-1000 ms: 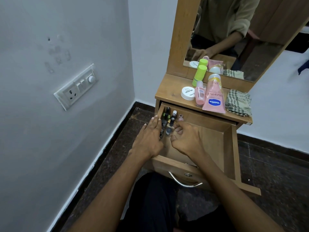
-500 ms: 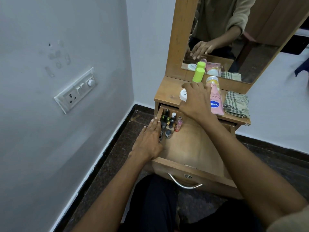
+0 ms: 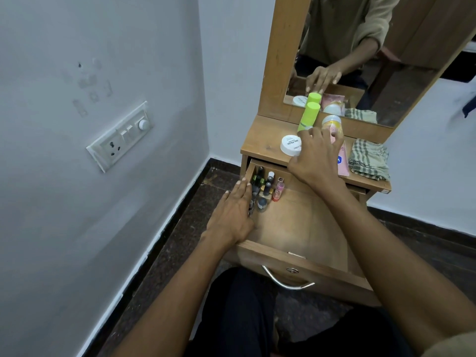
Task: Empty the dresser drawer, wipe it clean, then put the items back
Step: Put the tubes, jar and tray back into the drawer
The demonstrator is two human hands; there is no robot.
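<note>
Reaching right hand: fingers curled over something hidden; grasp unclear
Left hand: flat, fingers straight on drawer edge, small bottles beside fingertips

Left hand flat, fingers straight, right hand outstretched, fingers curled

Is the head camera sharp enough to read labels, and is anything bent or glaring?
Head view: white jar lettering is sharp; right hand hides most of the pink tube; wide-angle lens bows the mirror frame; soft light, no glare, mild sheen on drawer floor.
</note>
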